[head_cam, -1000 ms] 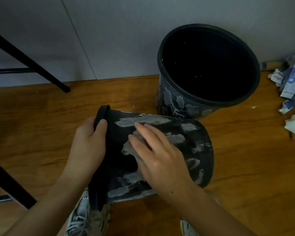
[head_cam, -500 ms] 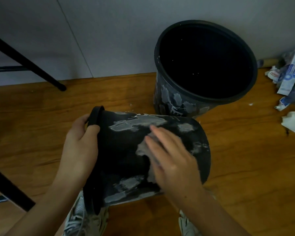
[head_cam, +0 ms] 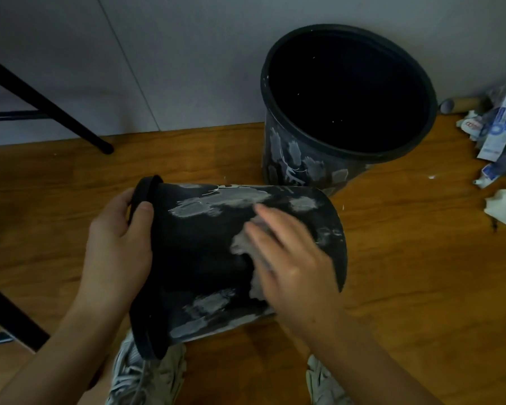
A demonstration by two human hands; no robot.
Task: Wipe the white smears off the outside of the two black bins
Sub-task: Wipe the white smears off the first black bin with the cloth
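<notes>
Bin [head_cam: 205, 258], frame centre, on its side | rim gripped by left hand [head_cam: 116, 247] | right hand [head_cam: 292, 267] flat, pressing rag [head_cam: 241, 244] on wall | mid-wipe | next: smears [head_cam: 208, 305] lower down, then upright bin [head_cam: 298, 168].

Person, head view: left hand [head_cam: 116, 252] and right hand [head_cam: 292, 267] bare, forearms unsleeved. Two lace-up sneakers, left [head_cam: 146, 375] and right [head_cam: 323, 384], pale grey-white, possibly mesh; dim light obscures detail.

Smeared black bin [head_cam: 205, 258] tipped sideways over floor, second smeared bin [head_cam: 304, 168] upright behind it by wall
</notes>
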